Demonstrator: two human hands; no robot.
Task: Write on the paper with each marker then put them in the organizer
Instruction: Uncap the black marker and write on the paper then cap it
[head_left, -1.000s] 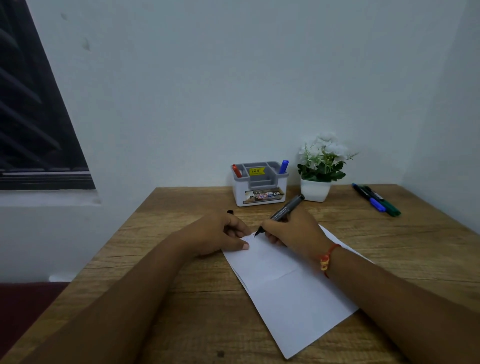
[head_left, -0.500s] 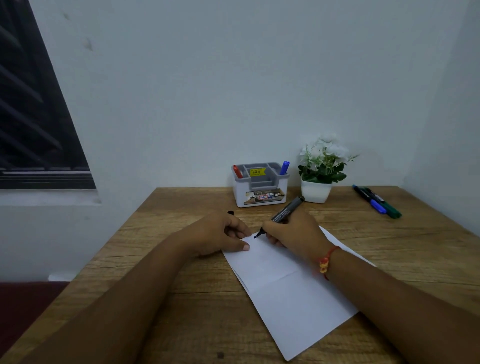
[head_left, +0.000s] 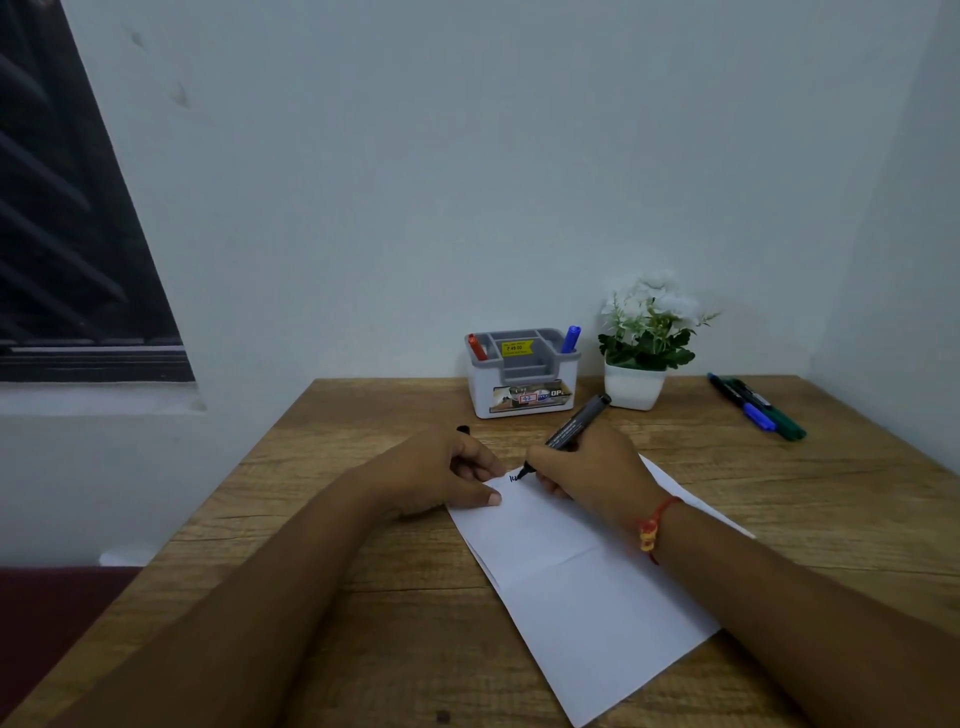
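Wood-grain worktop (head_left: 311, 519), flat and straight-edged, with open room left of the paper. The white creased paper (head_left: 587, 597) lies skewed, its near corner at the worktop's front edge. Beyond the paper is a boxy white-grey plastic organizer (head_left: 483, 395) with a red marker (head_left: 477, 348) and a blue marker (head_left: 570, 339) upright in it. A potted plant (head_left: 634, 387) stands beyond the paper's right side. Loose markers (head_left: 763, 415) lie well right of the paper. Left hand (head_left: 436, 478) pins the paper's top-left corner, fingers curled on a black cap (head_left: 462, 429). Right hand (head_left: 592, 467) grip pinches the black marker (head_left: 576, 422), tip on the paper's top by ink strokes.

A wooden table (head_left: 831, 493) stands in a corner of pale walls (head_left: 467, 156), a dark louvred window (head_left: 62, 260) at left.
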